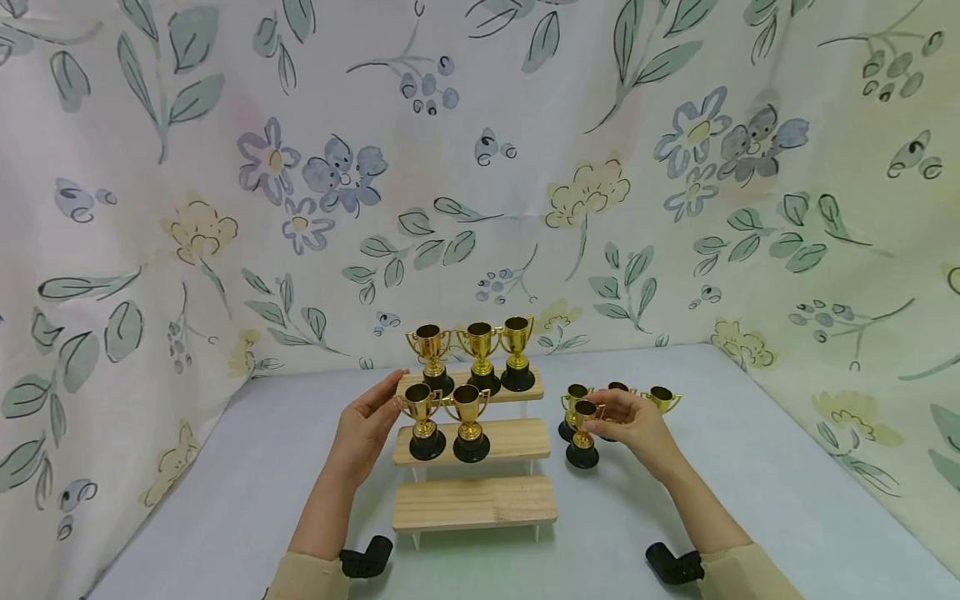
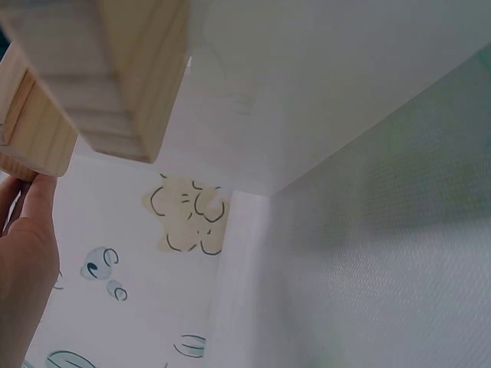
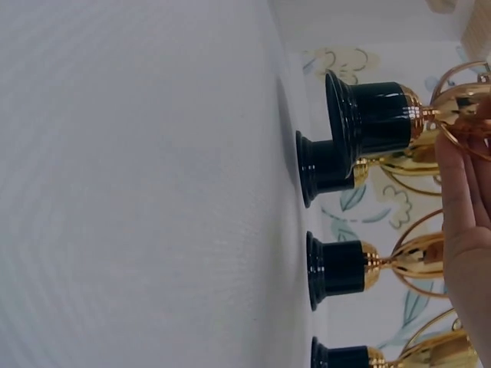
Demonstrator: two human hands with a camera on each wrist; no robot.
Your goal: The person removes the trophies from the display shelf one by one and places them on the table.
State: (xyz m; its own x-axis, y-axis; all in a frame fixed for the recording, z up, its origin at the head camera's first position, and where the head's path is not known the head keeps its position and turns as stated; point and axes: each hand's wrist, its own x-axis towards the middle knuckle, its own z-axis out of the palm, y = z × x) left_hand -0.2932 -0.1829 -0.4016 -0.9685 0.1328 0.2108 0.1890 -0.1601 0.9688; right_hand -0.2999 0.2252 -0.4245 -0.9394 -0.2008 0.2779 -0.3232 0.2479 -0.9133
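Nearest the camera, the bottom step (image 1: pixel 474 502) of a three-step wooden stand carries nothing. Both forearms enter from the lower edge, one on each side of the stand.

The left hand (image 1: pixel 367 427) lies against the left end of the middle step (image 1: pixel 517 439), fingers extended and relaxed, gripping nothing. In the left wrist view the fingertips (image 2: pixel 34 195) touch the end of a wooden step (image 2: pixel 34 134). Two gold cups on black bases stand on the middle step: one (image 1: pixel 422 420) just beside the left hand, the other (image 1: pixel 468 422) immediately to its right.

The right hand (image 1: pixel 633 425) is to the right of the stand and pinches a small gold cup (image 1: pixel 582 432) by its bowl. In the right wrist view this cup's black base (image 3: pixel 372 121) is clear of the table surface (image 3: pixel 138 192). Three further cups stand on the table behind the right hand: one (image 1: pixel 574 400) partly hidden behind the held cup, one (image 1: pixel 618 387) mostly hidden by the hand, and one (image 1: pixel 662 398) at the right.

Further back, the top step (image 1: pixel 534 392) carries three cups in a row (image 1: pixel 480 354). A floral cloth (image 1: pixel 480 167) forms the backdrop.
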